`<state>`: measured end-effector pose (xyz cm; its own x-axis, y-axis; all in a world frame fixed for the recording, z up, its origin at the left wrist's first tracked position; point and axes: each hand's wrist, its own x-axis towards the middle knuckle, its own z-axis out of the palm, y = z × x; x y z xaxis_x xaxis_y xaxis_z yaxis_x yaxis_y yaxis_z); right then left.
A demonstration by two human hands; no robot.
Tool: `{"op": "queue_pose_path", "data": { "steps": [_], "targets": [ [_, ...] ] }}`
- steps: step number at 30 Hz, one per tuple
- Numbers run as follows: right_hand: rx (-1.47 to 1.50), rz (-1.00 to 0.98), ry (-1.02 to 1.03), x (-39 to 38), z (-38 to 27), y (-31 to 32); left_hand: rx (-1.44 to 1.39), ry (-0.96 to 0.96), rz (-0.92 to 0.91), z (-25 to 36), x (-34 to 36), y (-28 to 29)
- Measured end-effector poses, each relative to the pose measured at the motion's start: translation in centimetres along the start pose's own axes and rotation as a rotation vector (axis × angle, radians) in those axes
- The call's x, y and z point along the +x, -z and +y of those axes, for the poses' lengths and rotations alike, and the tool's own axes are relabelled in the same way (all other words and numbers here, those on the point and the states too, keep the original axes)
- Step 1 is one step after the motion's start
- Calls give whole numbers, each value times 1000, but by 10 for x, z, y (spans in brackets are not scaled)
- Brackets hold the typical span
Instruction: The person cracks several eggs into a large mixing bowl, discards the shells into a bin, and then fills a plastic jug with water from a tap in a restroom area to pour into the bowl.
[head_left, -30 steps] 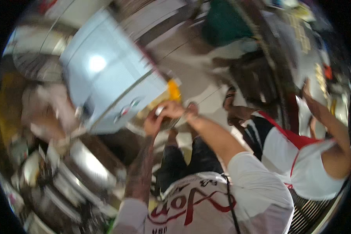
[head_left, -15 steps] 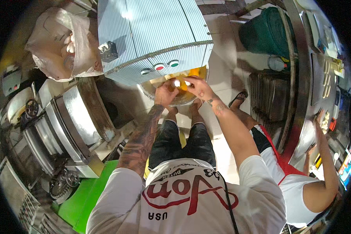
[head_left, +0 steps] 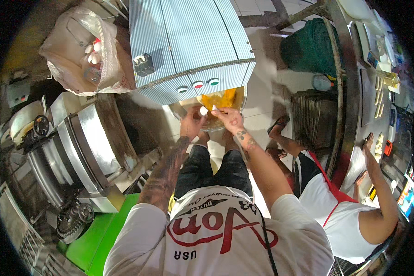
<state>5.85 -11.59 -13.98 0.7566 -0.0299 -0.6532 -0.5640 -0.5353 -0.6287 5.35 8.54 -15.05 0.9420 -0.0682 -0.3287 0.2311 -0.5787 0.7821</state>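
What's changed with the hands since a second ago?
The left hand and right hand, together at a white object then, have parted slightly sideways; the left now holds one white piece, the right another. The head view swung too. Both hands stay at the bowl by the light-blue box.

Pale tiled floor between right-hand worktable and lower-left green surface.

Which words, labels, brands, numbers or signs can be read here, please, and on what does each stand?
White shirt: large red lettering, smaller black print; mostly legible, but I won't copy it.
Bag: any print too blurred.
Bright panel, far right: too small to read.
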Motion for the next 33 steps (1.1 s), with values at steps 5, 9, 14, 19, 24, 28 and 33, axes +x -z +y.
{"op": "queue_pose_path", "data": {
  "steps": [5,9,14,19,24,28,33],
  "targets": [
    [-32,-87,226,-35,-35,-12,-512,19,-10,17,-36,7],
    [131,43,394,-73,-57,-18,-436,-13,-35,39,-68,50],
    [309,222,886,-147,-220,21,-439,66,127,35,-142,126],
    [58,451,1616,-121,-420,12,-232,202,586,-30,-230,157],
    [12,150,1305,-94,-418,-43,-446,285,1124,-81,-362,125],
    [18,-456,931,-120,-245,-41,-815,619,1594,-17,-483,45],
    [-428,-477,751,10,-29,11,-394,723,1998,-10,-531,69]
  ]
}}
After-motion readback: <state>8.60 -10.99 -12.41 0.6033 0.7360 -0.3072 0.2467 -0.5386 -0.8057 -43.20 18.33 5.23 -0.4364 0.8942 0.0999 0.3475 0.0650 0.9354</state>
